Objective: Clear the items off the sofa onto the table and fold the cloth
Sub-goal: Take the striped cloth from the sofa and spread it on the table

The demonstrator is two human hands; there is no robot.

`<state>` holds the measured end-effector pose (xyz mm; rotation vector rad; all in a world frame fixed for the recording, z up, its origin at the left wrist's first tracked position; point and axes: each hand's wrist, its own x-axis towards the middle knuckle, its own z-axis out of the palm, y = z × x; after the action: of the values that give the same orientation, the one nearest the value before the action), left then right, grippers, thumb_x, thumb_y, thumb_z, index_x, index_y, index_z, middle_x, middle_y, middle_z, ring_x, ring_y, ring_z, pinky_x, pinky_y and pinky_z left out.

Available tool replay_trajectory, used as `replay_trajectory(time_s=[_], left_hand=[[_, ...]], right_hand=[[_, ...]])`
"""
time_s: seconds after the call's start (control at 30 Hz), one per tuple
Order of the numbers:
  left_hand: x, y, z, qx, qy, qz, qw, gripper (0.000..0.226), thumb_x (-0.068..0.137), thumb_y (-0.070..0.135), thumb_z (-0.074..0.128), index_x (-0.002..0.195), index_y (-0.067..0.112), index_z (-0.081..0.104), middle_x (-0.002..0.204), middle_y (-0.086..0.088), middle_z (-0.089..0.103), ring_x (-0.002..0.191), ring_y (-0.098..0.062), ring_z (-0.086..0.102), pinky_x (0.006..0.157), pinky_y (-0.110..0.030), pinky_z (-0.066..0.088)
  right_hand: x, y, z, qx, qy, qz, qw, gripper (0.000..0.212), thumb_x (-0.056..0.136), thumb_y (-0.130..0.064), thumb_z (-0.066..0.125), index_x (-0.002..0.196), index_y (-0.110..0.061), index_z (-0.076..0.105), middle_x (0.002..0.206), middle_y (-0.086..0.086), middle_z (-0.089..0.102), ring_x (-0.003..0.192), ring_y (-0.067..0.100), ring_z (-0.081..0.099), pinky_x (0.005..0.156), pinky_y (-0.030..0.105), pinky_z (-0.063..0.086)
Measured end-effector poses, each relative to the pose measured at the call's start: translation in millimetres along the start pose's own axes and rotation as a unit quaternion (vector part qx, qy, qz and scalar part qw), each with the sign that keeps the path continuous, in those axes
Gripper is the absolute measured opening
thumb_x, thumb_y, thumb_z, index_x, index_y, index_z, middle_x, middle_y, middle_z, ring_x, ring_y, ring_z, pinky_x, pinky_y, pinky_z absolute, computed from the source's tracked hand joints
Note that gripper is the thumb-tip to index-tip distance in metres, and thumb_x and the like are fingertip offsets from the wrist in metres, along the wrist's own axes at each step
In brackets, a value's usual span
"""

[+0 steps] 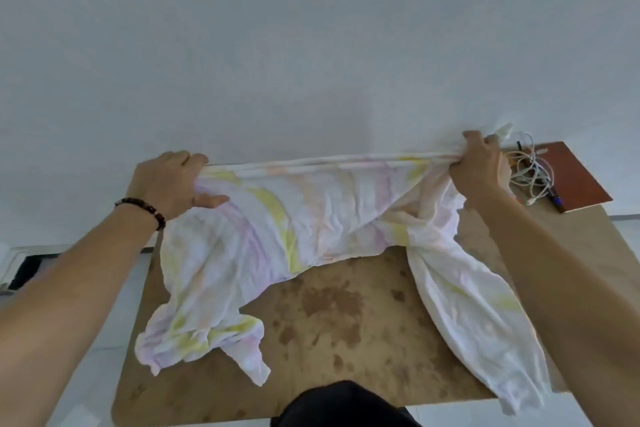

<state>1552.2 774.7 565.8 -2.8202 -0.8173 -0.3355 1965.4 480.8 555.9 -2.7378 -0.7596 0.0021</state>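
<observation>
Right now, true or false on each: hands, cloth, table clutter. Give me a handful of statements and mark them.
1. The left hand and the right hand each grip the top edge of the cloth. True.
2. The cloth lies neatly folded on the table. False: it is stretched between the hands, and its crumpled lower ends trail onto the table.
3. A bead bracelet sits on the right wrist. False: it is on the left wrist.
4. White cables lie on a reddish-brown board at the table's far right corner. True.
</observation>
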Motion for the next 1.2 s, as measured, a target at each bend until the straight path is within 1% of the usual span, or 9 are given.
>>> replay_trajectory(time_s=[0.13, 0.27, 0.4, 0.5, 0.67, 0.87, 1.0, 1.13, 1.2], left_hand=[[-3, -3, -19, -0.01, 0.083, -0.07, 0.994, 0.022, 0.081, 0.02, 0.074, 0.097, 0.007, 0.069, 0.075, -0.013, 0.065, 0.066, -0.034, 0.063, 0.047, -0.031, 0.042], [-74, 34, 19, -0.092, 0.084, -0.183, 0.975, 0.035, 0.073, 0.004, 0.06, 0.107, 0.012, 0.067, 0.073, -0.014, 0.067, 0.061, -0.035, 0.063, 0.051, -0.028, 0.035], [-182, 90, 78, -0.153, -0.28, -0.166, 0.933, 0.024, 0.096, 0.037, 0.047, 0.105, 0.023, 0.064, 0.091, -0.001, 0.067, 0.085, -0.025, 0.064, 0.067, -0.029, 0.045], [-246, 120, 100, -0.195, -0.435, -0.124, 0.87, 0.024, 0.098, 0.038, 0.042, 0.103, 0.029, 0.064, 0.108, 0.005, 0.067, 0.098, -0.016, 0.061, 0.071, -0.025, 0.043], [-281, 132, 110, -0.232, -0.471, -0.168, 0.835, 0.022, 0.089, 0.034, 0.047, 0.091, 0.02, 0.063, 0.095, 0.003, 0.065, 0.089, -0.016, 0.062, 0.074, -0.029, 0.052], [-267, 126, 102, -0.18, -0.401, -0.092, 0.894, 0.021, 0.082, 0.048, 0.054, 0.074, 0.028, 0.055, 0.095, 0.005, 0.05, 0.096, -0.017, 0.048, 0.072, -0.028, 0.04], [-230, 102, 92, -0.241, -0.41, -0.193, 0.858, 0.023, 0.091, 0.043, 0.049, 0.077, 0.027, 0.057, 0.08, 0.01, 0.059, 0.076, -0.011, 0.057, 0.068, -0.026, 0.048], [-172, 66, 86, -0.307, -0.327, -0.313, 0.837, 0.031, 0.093, 0.036, 0.051, 0.115, 0.014, 0.054, 0.105, 0.005, 0.063, 0.092, -0.019, 0.059, 0.087, -0.039, 0.049], [-124, 52, 81, -0.315, -0.316, -0.342, 0.827, 0.028, 0.095, 0.031, 0.048, 0.096, 0.004, 0.057, 0.089, -0.013, 0.062, 0.073, -0.028, 0.056, 0.071, -0.037, 0.046]], right_hand=[[-23, -12, -20, 0.074, 0.119, -0.053, 0.989, 0.067, 0.082, 0.006, 0.058, 0.142, -0.018, 0.042, 0.13, 0.023, 0.039, 0.091, 0.039, 0.053, 0.067, 0.039, 0.042], [-84, 16, 30, 0.025, 0.083, -0.078, 0.993, 0.064, 0.085, 0.001, 0.057, 0.14, -0.029, 0.046, 0.129, 0.018, 0.038, 0.094, 0.039, 0.054, 0.069, 0.044, 0.049], [-154, 70, 103, -0.125, -0.322, -0.011, 0.938, 0.053, 0.091, -0.023, 0.05, 0.144, -0.028, 0.048, 0.137, 0.01, 0.046, 0.118, 0.031, 0.054, 0.096, 0.039, 0.048], [-207, 90, 123, -0.191, -0.393, -0.015, 0.899, 0.049, 0.092, -0.024, 0.049, 0.141, -0.03, 0.05, 0.136, 0.007, 0.044, 0.114, 0.026, 0.058, 0.092, 0.032, 0.048], [-250, 81, 127, -0.18, -0.389, -0.029, 0.903, 0.053, 0.089, -0.042, 0.055, 0.136, -0.021, 0.051, 0.135, 0.006, 0.042, 0.113, 0.025, 0.058, 0.09, 0.035, 0.052], [-255, 85, 122, -0.152, -0.246, -0.045, 0.956, 0.035, 0.088, -0.023, 0.056, 0.122, -0.018, 0.047, 0.117, 0.008, 0.049, 0.102, 0.029, 0.055, 0.076, 0.037, 0.049], [-228, 99, 98, -0.08, -0.139, 0.098, 0.982, 0.054, 0.089, -0.021, 0.055, 0.138, -0.017, 0.035, 0.116, 0.019, 0.059, 0.095, 0.039, 0.062, 0.069, 0.039, 0.045], [-184, 101, 79, -0.124, -0.216, 0.198, 0.948, 0.038, 0.093, -0.019, 0.048, 0.129, -0.008, 0.052, 0.123, 0.019, 0.053, 0.107, 0.036, 0.061, 0.08, 0.041, 0.055], [-148, 88, 73, -0.026, -0.249, 0.254, 0.934, 0.031, 0.092, -0.012, 0.051, 0.121, -0.003, 0.059, 0.111, 0.018, 0.059, 0.081, 0.031, 0.071, 0.062, 0.038, 0.061]])
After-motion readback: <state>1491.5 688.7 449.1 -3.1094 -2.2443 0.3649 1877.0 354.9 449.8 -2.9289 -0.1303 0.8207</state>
